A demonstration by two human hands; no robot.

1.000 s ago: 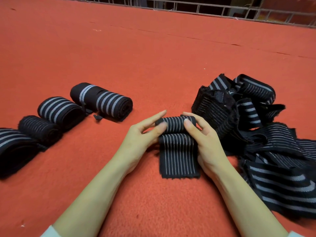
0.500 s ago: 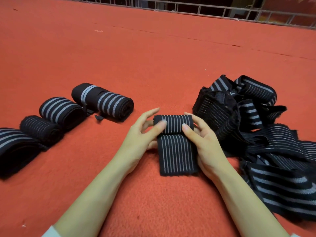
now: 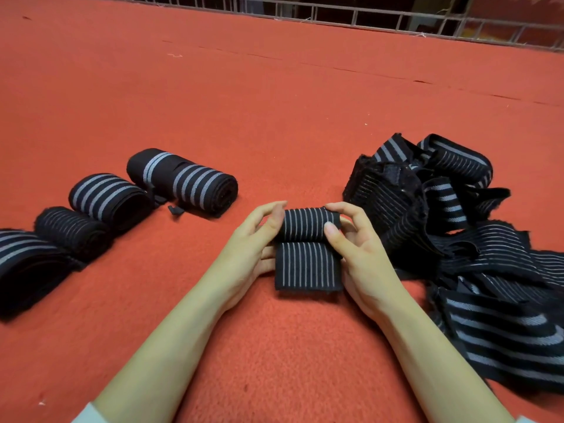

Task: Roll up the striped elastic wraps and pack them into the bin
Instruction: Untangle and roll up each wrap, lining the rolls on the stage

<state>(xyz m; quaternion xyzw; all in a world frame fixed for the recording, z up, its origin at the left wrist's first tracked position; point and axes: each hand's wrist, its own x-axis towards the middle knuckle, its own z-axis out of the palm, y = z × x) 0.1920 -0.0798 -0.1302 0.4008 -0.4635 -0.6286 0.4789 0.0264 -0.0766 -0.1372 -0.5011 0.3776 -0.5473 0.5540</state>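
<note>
Shorter tail than before: I see left hand and right hand both curled round the wrap mid-carpet, rolling step; next, I judge, firm even turns.

Bare red surface lies open ahead, up to a metal railing. Four rolled wraps line the left side. A tangled pile of loose wraps crowds the right, just beside the right hand holding a half-rolled wrap.
</note>
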